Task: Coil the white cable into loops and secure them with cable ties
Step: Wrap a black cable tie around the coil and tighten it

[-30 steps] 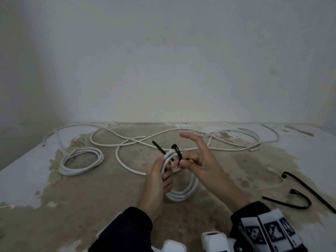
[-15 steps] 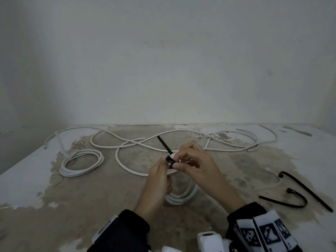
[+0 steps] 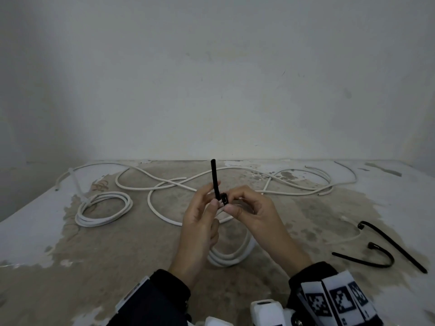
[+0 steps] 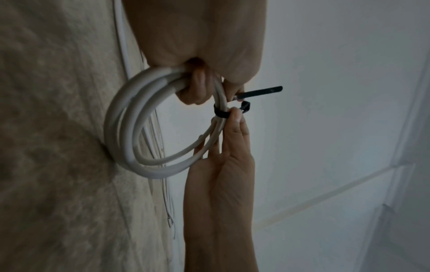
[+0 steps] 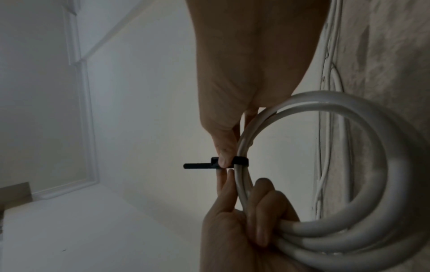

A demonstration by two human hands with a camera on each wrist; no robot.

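Both hands hold a small coil of white cable (image 3: 231, 257) upright above the table (image 3: 35, 231). A black cable tie (image 3: 213, 177) is wrapped round the coil's top strands, its tail standing straight up. My left hand (image 3: 207, 201) curls its lower fingers round the coil (image 4: 130, 128) and pinches the tail. My right hand (image 3: 233, 203) pinches the tie's head (image 3: 224, 199) between thumb and forefinger. In the right wrist view the tie (image 5: 241, 161) hugs the strands, with the coil (image 5: 363, 230) below it. The rest of the white cable (image 3: 235, 170) lies loose across the back of the table.
A second white coil (image 3: 103, 208) lies at the left of the table. Two spare black cable ties (image 3: 376, 262) (image 3: 397, 245) lie at the right. A bare wall stands behind the table's far edge. Wrist cameras sit at the bottom of the head view.
The right hand closed its fingers onto the tie's head. The tail, which leaned left, now stands upright and sticks out further, and the tie's loop sits tighter on the coil.
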